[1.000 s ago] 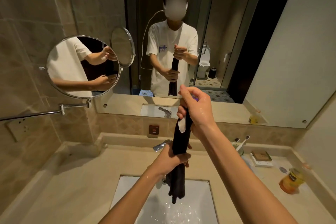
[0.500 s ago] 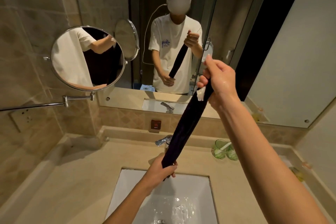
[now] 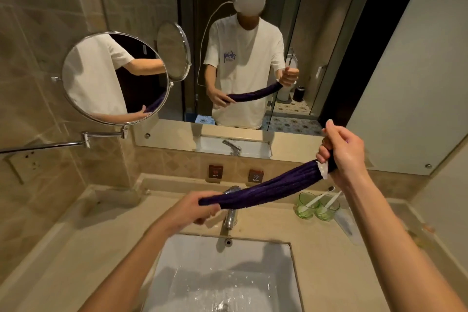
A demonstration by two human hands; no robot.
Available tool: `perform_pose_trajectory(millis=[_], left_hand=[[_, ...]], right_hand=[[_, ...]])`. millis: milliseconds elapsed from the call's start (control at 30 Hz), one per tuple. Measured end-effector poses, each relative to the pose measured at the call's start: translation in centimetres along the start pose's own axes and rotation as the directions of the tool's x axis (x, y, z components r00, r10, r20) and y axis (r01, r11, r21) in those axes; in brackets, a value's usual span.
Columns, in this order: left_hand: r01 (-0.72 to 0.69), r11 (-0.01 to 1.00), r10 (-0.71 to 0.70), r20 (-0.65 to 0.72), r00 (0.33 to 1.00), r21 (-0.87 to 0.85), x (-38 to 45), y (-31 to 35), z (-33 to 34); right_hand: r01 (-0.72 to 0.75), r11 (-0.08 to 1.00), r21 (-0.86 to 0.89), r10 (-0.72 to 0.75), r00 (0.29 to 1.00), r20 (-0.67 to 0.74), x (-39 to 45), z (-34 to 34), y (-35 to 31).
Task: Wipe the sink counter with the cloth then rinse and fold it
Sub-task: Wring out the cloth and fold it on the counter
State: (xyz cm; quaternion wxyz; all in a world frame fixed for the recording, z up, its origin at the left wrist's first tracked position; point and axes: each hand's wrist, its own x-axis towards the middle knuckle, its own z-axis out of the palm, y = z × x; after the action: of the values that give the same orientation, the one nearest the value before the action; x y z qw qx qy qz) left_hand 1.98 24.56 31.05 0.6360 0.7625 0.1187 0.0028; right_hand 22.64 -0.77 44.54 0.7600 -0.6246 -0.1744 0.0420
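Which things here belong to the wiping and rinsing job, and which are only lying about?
Belong to the job:
purple cloth, twisted between left hand and right hand
faucet
sink
counter

Only lying about:
green glasses holding toothbrushes
round mirror

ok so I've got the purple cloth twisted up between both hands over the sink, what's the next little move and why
Probably untwist it and shake it open. The cloth is a tight rope stretched between your left hand and right hand above the sink, and no drips show beneath it, so wringing looks finished. It has to be flat before you can fold it.
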Motion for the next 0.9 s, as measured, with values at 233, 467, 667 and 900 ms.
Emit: perform_pose_trajectory(millis=[233, 467, 667, 900], left_hand=[[-0.256, 0.889, 0.303, -0.068, 0.950, 0.380, 1.8, 9.5, 0.1], [-0.288, 0.879, 0.324, -0.035, 0.945, 0.380, 4.6, 14.3, 2.5], [-0.285, 0.930, 0.301, -0.035, 0.953, 0.233, 4.9, 16.2, 3.9], [-0.171, 0.963, 0.168, -0.035, 0.985, -0.209, 4.8, 15.9, 3.7]], right_hand=[[0.077, 0.975, -0.208, -0.055, 0.992, 0.110, -1.6, 0.3, 2.6], [0.192, 0.968, -0.164, -0.143, 0.952, 0.270, -3.0, 5.0, 3.3], [0.149, 0.985, -0.088, -0.128, 0.970, 0.208, -3.2, 8.3, 4.0], [0.139, 0.981, -0.133, -0.088, 0.939, 0.332, -4.5, 8.7, 5.0]])
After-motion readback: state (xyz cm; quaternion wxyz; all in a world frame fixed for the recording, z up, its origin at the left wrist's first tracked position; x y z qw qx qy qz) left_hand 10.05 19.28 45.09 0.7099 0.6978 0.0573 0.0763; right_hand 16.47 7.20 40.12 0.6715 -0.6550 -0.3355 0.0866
